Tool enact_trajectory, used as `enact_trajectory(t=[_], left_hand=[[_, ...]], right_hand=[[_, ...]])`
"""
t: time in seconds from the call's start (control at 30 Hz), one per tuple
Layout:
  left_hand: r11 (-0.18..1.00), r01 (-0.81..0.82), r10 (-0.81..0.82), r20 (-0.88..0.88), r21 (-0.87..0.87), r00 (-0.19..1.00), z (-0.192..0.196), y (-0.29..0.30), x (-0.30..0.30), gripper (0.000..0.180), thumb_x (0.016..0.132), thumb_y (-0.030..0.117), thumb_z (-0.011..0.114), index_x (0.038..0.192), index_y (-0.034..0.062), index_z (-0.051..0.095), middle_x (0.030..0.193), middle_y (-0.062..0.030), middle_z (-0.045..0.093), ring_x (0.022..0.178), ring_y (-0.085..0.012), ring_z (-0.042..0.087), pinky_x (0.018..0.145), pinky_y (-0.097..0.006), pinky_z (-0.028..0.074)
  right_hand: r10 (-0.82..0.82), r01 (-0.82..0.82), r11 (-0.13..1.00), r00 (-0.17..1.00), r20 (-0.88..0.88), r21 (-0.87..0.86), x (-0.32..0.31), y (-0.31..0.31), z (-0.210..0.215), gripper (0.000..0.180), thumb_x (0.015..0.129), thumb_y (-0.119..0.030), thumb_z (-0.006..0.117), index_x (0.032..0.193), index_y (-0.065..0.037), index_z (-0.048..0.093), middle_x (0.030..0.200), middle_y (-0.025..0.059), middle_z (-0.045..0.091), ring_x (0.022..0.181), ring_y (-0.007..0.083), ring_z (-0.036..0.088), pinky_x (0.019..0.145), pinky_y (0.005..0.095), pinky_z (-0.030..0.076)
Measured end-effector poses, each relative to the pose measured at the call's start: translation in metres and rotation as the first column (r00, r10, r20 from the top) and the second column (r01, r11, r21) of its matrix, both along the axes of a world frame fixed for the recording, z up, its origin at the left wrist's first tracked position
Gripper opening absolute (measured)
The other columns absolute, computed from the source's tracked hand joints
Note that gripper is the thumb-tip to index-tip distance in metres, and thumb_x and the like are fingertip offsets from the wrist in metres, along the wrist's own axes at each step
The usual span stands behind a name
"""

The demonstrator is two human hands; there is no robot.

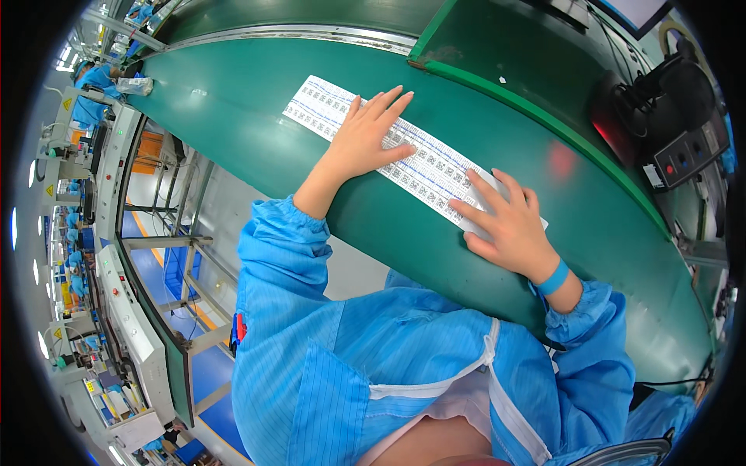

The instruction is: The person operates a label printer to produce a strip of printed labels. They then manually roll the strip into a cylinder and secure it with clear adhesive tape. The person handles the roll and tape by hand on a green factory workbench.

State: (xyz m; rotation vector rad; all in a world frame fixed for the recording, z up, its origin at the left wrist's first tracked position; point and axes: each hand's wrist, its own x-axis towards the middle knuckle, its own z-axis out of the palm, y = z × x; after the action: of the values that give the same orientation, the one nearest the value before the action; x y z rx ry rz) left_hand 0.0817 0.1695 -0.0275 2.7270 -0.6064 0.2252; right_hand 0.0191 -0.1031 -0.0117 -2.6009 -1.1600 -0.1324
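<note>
A long white label sheet (435, 172), printed with rows of small square codes and blue lines, lies slantwise on the green table (256, 89). My left hand (365, 140) rests on its middle part, fingers spread toward the far edge and the thumb pointing right along the sheet. Over the sheet's right end lies my right hand (513, 221), fingers apart, with a blue wrist strap (555, 277) round the wrist. Both hands look flattened on the sheet, and neither grips it. The parts of the sheet under my palms are hidden.
A dark scanner-like device on a stand (657, 101) and a control box (684, 159) stand at the far right behind a raised green edge (544, 124). A red light spot (561, 159) falls on the table. Other workstations and people in blue fill the left.
</note>
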Motion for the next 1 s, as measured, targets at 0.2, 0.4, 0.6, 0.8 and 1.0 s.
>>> enact_trajectory(t=[0.2,0.4,0.6,0.8,1.0], left_hand=[[0.861,-0.377,0.436,0.116,-0.341,0.892,-0.015,0.036,0.017,0.065,0.075,0.044,0.06,0.127,0.011,0.041,0.136,-0.0142,0.033,0.122,-0.035,0.035,0.1,-0.056,0.02],[0.719,-0.695,0.69,0.103,0.017,0.716,-0.034,0.063,0.011,0.065,0.079,0.046,0.054,0.128,0.0074,0.04,0.133,-0.0195,0.036,0.123,-0.0362,0.033,0.1,-0.054,0.021],[0.644,-0.428,0.466,-0.119,-0.634,0.877,-0.032,0.06,0.0,0.053,0.083,0.027,0.056,0.127,0.001,0.04,0.131,-0.0187,0.04,0.117,-0.028,0.044,0.094,-0.032,0.036],[0.429,-0.253,0.346,-0.101,-0.867,0.933,-0.017,0.053,-0.013,0.062,0.083,0.015,0.056,0.136,0.0063,0.026,0.139,-0.0153,0.027,0.123,-0.0323,0.034,0.095,-0.034,0.035],[0.201,-0.247,0.271,-0.188,-0.948,0.944,-0.005,0.049,-0.021,0.065,0.075,0.003,0.054,0.135,0.0079,0.029,0.139,-0.0148,0.027,0.124,-0.0344,0.031,0.099,-0.036,0.03]], right_hand=[[-0.001,0.0,1.0,0.999,-0.046,-0.014,-0.007,-0.007,-0.004,0.046,0.072,-0.033,0.06,0.118,-0.029,0.052,0.137,0.0076,0.032,0.123,0.0368,0.029,0.089,0.0626,0.027],[-0.02,0.025,0.998,0.996,-0.081,0.062,-0.01,-0.02,-0.001,0.068,0.071,-0.038,0.063,0.132,-0.028,0.035,0.142,0.0137,0.018,0.126,0.0388,0.023,0.092,0.0637,0.024],[-0.036,0.032,0.988,0.999,0.021,0.151,-0.02,-0.034,-0.017,0.075,0.066,-0.04,0.069,0.131,-0.021,0.036,0.138,0.0193,0.023,0.121,0.0393,0.029,0.092,0.0566,0.03],[-0.056,0.068,0.942,0.997,-0.046,0.329,-0.026,-0.045,-0.018,0.073,0.063,-0.03,0.072,0.128,-0.017,0.041,0.131,0.0199,0.031,0.115,0.0365,0.034,0.095,0.0456,0.033],[-0.072,0.085,0.906,0.996,-0.048,0.415,-0.032,-0.059,-0.003,0.064,0.066,-0.026,0.069,0.125,-0.016,0.044,0.128,0.0147,0.036,0.114,0.0337,0.036,0.096,0.0425,0.033]])
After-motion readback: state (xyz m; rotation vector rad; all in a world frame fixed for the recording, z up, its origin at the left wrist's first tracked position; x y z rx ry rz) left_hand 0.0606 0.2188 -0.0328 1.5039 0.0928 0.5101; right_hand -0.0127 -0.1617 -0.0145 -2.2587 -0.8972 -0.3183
